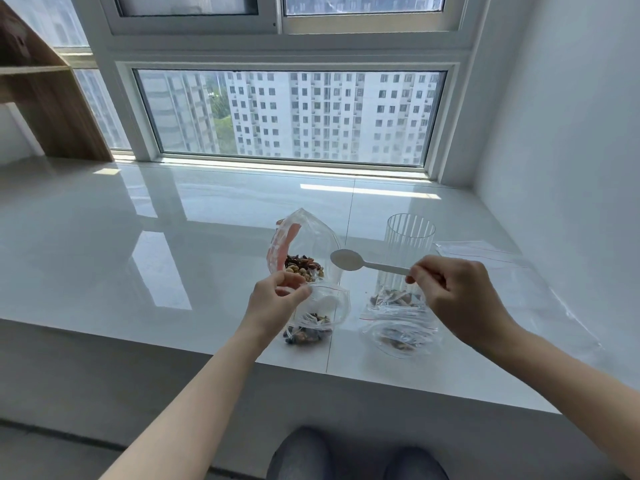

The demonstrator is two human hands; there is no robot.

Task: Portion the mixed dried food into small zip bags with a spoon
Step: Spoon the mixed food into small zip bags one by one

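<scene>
Head view: the filled zip bags [398,323] at right blur into one clear, crinkled heap, and their count is unclear. The right hand [457,299] pinches the handle of a pale plastic spoon [349,260], its oval bowl empty, in front of a ribbed clear cup [409,244]. The left hand [277,303] pinches the open rim of a small zip bag [317,317] holding some mix. Behind it stands the large bag [304,251] of nuts and dried fruit, on the glossy white sill [138,244].

the right hand [457,299] hides the end of the spoon [349,260] handle and part of a filled small bag [394,303]; the contents of both filled bags blur behind crinkled plastic.
</scene>
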